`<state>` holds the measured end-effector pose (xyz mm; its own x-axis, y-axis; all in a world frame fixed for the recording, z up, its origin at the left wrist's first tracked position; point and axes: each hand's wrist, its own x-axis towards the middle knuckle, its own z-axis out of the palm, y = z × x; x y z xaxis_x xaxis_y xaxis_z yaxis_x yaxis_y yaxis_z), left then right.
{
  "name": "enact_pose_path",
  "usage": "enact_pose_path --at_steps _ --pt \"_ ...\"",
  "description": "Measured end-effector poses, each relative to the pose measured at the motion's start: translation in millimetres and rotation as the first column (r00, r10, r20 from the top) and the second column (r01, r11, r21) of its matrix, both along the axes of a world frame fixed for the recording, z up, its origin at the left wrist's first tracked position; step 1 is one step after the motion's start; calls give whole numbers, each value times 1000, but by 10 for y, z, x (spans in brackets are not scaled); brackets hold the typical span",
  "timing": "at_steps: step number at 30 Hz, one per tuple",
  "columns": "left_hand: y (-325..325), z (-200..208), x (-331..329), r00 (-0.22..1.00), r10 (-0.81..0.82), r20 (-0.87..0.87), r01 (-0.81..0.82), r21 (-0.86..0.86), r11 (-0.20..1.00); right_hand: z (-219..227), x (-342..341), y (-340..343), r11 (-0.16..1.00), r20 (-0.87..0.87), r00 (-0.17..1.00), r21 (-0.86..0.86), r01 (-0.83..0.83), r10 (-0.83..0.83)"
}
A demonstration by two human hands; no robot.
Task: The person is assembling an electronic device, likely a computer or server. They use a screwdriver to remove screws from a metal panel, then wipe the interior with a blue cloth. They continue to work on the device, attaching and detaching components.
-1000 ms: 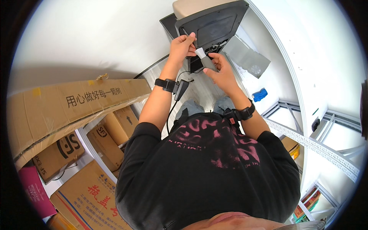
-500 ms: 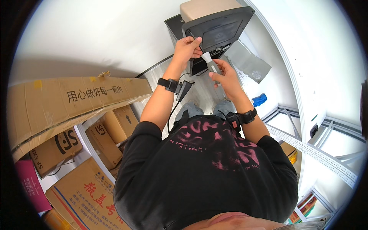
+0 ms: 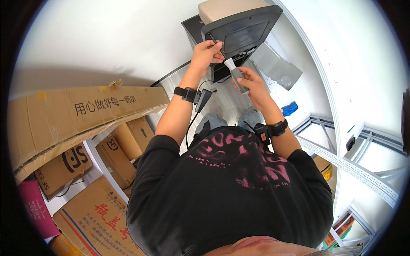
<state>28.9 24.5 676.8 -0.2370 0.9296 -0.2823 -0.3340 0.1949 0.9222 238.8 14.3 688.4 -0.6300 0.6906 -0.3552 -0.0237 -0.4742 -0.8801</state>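
A screwdriver point(image 3: 236, 77) with a grey handle and a pale collar slants across the space between my hands. My right hand point(image 3: 253, 84) is closed on its handle, thumb laid along the side. Further up, my left hand point(image 3: 206, 53) pinches the dark shaft between thumb and fingers. The shaft reaches toward the near left corner of a black panel point(image 3: 246, 36), which is tilted and has small holes along its edge. The exact contact at the tip is too small to make out. Below the panel stands a black cabinet-like body point(image 3: 221, 73), partly covered by my left hand.
A beige box-shaped piece point(image 3: 230, 9) rests behind the panel. To its right lies a grey metal plate point(image 3: 280, 70) with a round vent. A blue object point(image 3: 289, 109) is on the right. Cardboard boxes point(image 3: 89, 102) fill the left, and metal shelf frames point(image 3: 341, 162) stand on the right.
The right thumb and fingers have shifted on the screwdriver handle, so more of it shows. The left hand keeps its pinch on the shaft, and the panel stays in place.
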Motion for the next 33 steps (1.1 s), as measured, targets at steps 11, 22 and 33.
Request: enact_pose_path --at_steps 11,22,33 --pt "-7 14 34 997 50 60 -53 53 997 -99 184 70 999 -16 1000 46 7 -7" --pt "540 -214 923 999 -20 30 16 130 991 -288 1167 153 978 -32 978 -47 203 -204" --pt "1527 -495 3015 859 -511 39 512 -63 856 -543 3057 198 807 27 808 -27 589 -589"
